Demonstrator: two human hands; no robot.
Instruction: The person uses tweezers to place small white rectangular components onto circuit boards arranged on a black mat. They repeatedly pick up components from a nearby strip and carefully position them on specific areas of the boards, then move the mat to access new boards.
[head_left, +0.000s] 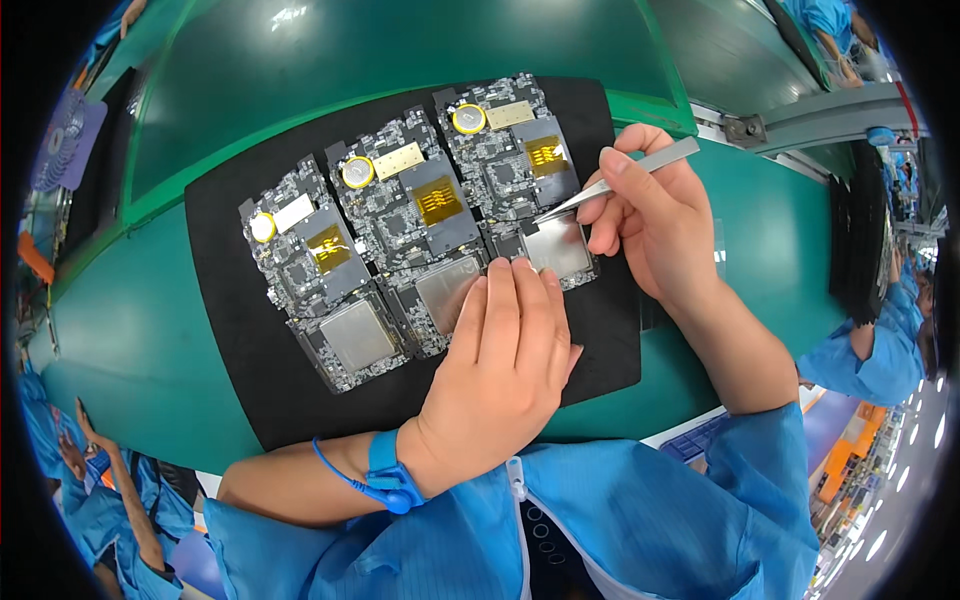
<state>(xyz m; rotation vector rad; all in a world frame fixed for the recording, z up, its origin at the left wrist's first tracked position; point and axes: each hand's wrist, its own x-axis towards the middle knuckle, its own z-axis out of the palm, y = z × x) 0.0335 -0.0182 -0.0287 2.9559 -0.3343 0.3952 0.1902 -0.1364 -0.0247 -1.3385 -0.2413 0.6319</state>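
Observation:
Three joined circuit boards lie side by side: a left board (285, 262), a middle board (385, 228) and a right board (490, 172). Each carries a round coin cell, an amber film patch and a silver metal shield. In my right hand (668, 230), closed on metal tweezers (640, 172), the points reach down to the right board beside the upper left corner of its shield (558, 248). My left hand (500, 375) lies flat, fingers stretched over the lower edges of the middle and right boards, and hides part of the middle shield (445, 293).
Beneath the boards is a black mat (240, 370) on a green worktop (130, 400). A blue wrist strap (390, 470) with a cord circles my left wrist. A metal rail (800, 118) runs at the far right. Co-workers in blue sit on both sides; a purple fan (70, 140) stands far left.

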